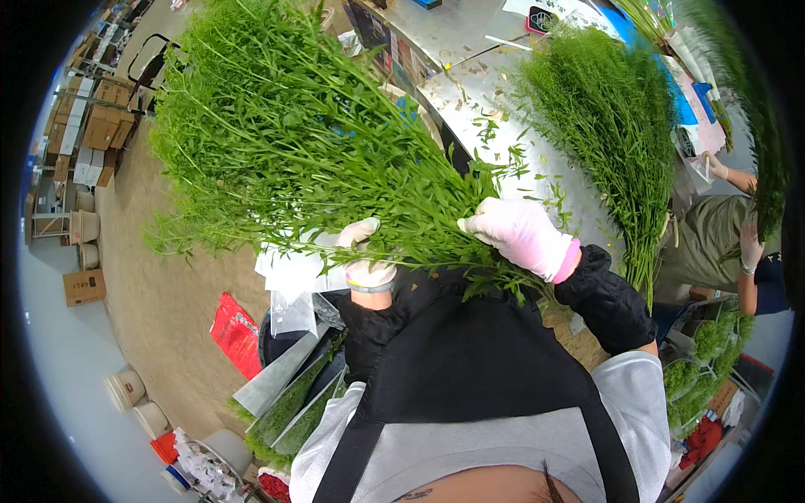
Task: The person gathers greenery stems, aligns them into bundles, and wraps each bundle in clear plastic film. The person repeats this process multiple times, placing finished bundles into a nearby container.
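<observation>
A large bunch of leafy green foliage stems [302, 144] spreads from before my body toward the upper left. My left hand [366, 254], in a pale glove, is curled around the bunch's lower side, its fingers partly hidden by leaves. The gloved right hand [519, 236], pink at the cuff, has its fingers closed on stems near the bunch's lower right end. Stem ends pass under my right wrist and are partly hidden. On the metal table [465, 119] lies a second green bunch [604, 113], its bare stems pointing toward me, with loose leaves beside it.
At the right a co-worker's gloved hand [750, 245] is beside more greenery. Wrapped foliage [295, 402] stands at my lower left near a red plastic bag [236, 333]. Cardboard boxes [107, 122] fill shelving at the far left. Papers [566, 16] lie on the table.
</observation>
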### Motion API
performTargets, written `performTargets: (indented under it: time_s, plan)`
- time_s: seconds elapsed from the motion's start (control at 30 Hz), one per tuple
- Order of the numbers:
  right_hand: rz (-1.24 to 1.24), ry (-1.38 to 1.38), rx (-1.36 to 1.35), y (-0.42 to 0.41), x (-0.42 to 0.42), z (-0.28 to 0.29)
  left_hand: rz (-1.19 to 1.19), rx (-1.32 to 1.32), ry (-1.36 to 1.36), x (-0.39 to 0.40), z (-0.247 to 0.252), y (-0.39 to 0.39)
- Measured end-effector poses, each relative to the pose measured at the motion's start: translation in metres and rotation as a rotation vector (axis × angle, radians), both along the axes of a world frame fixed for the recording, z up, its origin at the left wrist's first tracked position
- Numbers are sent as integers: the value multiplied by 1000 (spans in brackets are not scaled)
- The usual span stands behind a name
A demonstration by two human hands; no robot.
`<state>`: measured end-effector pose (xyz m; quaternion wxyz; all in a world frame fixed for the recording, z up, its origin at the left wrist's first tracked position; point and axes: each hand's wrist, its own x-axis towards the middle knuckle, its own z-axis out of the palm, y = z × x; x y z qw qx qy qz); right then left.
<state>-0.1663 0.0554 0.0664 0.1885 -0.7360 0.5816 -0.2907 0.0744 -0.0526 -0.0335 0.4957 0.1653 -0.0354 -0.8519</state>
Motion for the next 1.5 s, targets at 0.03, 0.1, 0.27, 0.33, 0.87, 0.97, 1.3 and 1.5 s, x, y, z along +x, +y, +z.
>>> performTargets:
  time_s: [0.03,0.1,0.27,0.33,0.87,0.97,1.3,1.5]
  plan:
    - [1,-87,44,2,0,1,2,-89,-150,2,-12,-2]
    - [-185,-383,39,0,-3,3,79,-335,-373,2,-30,-11]
    - [-677,-954,157,-21,-19,18,131,-518,-661,2,-14,-16]
    - [-599,-610,-77,-28,-20,28,164,-120,-495,-4,8,-13]
    - [-160,-243,48,-30,18,-23,110,-191,-372,-13,18,-26]
    - [-494,-1019,232,-10,5,-6,94,-104,-258,-7,15,-31]
    - [-673,-6,561,108,-40,-19,-193,-159,36,-57,34,-11]
    - [-1127,-233,-136,242,-80,-62,-563,-537,-333,-146,62,43]
